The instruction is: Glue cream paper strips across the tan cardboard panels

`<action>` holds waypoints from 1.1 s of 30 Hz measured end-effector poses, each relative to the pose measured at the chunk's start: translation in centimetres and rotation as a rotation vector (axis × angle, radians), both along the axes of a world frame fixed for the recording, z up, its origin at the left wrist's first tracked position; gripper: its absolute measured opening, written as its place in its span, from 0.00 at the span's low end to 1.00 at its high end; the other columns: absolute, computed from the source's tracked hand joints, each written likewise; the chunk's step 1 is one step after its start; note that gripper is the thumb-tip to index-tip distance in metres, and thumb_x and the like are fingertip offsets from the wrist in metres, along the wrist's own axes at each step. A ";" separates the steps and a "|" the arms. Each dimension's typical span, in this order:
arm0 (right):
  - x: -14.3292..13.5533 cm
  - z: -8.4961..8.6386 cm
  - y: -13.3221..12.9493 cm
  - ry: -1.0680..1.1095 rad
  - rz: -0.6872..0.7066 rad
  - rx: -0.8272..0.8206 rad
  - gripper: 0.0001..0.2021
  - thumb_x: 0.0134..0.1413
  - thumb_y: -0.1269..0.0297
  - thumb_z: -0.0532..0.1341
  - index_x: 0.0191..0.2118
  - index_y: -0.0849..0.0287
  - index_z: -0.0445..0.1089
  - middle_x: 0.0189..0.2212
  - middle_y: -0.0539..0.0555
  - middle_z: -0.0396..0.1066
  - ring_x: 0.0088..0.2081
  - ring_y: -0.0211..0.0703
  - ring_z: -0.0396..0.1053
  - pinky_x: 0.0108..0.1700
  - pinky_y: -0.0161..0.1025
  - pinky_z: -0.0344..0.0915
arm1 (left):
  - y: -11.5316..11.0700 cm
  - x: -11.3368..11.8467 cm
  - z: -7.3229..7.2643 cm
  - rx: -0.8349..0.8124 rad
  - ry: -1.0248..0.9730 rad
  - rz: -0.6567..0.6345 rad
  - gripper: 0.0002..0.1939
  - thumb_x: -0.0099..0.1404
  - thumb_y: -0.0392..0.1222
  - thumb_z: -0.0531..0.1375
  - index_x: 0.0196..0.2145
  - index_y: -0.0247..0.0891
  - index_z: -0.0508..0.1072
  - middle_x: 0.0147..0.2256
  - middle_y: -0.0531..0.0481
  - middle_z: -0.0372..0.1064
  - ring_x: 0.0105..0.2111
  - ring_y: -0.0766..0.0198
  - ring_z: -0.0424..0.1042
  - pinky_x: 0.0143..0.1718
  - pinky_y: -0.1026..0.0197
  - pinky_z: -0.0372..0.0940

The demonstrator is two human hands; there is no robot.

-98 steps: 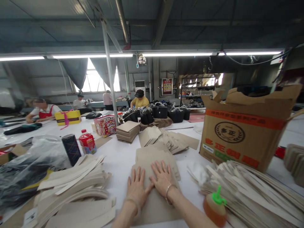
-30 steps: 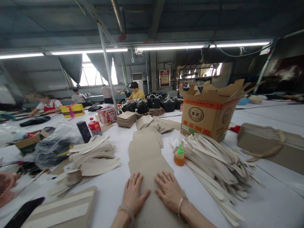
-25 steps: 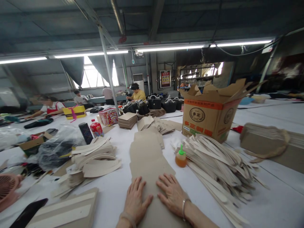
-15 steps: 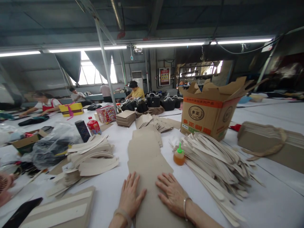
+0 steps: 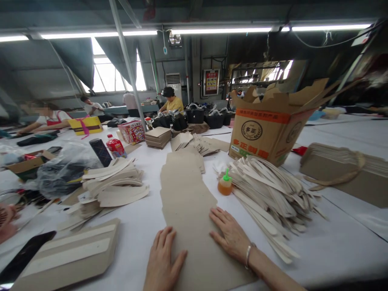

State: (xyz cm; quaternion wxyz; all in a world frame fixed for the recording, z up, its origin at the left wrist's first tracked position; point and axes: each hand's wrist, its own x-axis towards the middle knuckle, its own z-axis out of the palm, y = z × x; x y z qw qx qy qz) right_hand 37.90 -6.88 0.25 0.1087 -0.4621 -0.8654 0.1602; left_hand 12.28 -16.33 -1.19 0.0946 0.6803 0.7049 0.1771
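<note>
A long row of overlapping grey-brown cardboard sheets [image 5: 190, 202] runs from the near table edge towards the middle of the white table. My left hand [image 5: 163, 258] rests at the row's left edge, fingers and thumb apart, holding nothing. On the opposite edge lies my right hand [image 5: 229, 235], spread flat with its fingertips on the cardboard; a bracelet circles that wrist. Beyond it stands a small glue-like bottle [image 5: 225, 184] with a green nozzle, beside a heap of pale strips [image 5: 269, 194].
Curved card pieces [image 5: 115, 182] are piled at left, above a stack of boards [image 5: 72, 254] and a dark flat object [image 5: 27, 256]. A large carton [image 5: 263, 125] stands at back right, near bundled boards [image 5: 345, 169]. A person in yellow [image 5: 174, 103] sits farther back.
The view has tilted down, so the background sits higher. My right hand has slid outward along the cardboard edge, and my left hand now appears lower and nearer to me.
</note>
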 end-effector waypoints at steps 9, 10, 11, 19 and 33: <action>1.2 -0.9 2.4 0.061 0.100 0.025 0.28 0.58 0.53 0.50 0.61 0.63 0.56 0.62 0.58 0.52 0.63 0.48 0.46 0.63 0.47 0.46 | -1.4 2.5 -0.5 0.037 -0.065 0.012 0.26 0.60 0.57 0.52 0.50 0.39 0.67 0.55 0.46 0.61 0.57 0.50 0.55 0.59 0.47 0.53; 1.2 -0.8 2.6 0.066 0.105 0.023 0.28 0.58 0.54 0.50 0.60 0.63 0.56 0.62 0.58 0.52 0.63 0.48 0.46 0.63 0.47 0.46 | -1.4 2.7 -0.6 0.040 -0.064 0.016 0.26 0.61 0.57 0.52 0.51 0.39 0.67 0.55 0.46 0.61 0.58 0.50 0.54 0.59 0.47 0.53; 1.2 -0.7 2.7 0.070 0.108 0.020 0.27 0.58 0.54 0.51 0.60 0.63 0.57 0.61 0.58 0.52 0.63 0.48 0.46 0.63 0.46 0.46 | -1.4 2.8 -0.6 0.041 -0.063 0.021 0.26 0.61 0.57 0.52 0.51 0.40 0.67 0.55 0.47 0.61 0.58 0.50 0.54 0.59 0.47 0.53; 3.4 1.0 0.4 0.097 -0.091 0.008 0.34 0.52 0.48 0.56 0.60 0.64 0.56 0.60 0.64 0.54 0.61 0.53 0.50 0.61 0.49 0.49 | -2.4 1.2 -1.1 0.093 -0.013 -0.005 0.30 0.60 0.58 0.53 0.55 0.40 0.61 0.58 0.46 0.57 0.58 0.53 0.56 0.57 0.47 0.57; 2.9 3.3 -5.1 -0.032 0.342 -0.187 0.45 0.39 0.42 0.63 0.63 0.52 0.49 0.65 0.61 0.41 0.64 0.60 0.36 0.62 0.57 0.32 | -2.8 0.0 -1.4 0.085 -0.122 -0.054 0.24 0.63 0.54 0.51 0.55 0.45 0.61 0.56 0.49 0.62 0.57 0.56 0.58 0.57 0.48 0.58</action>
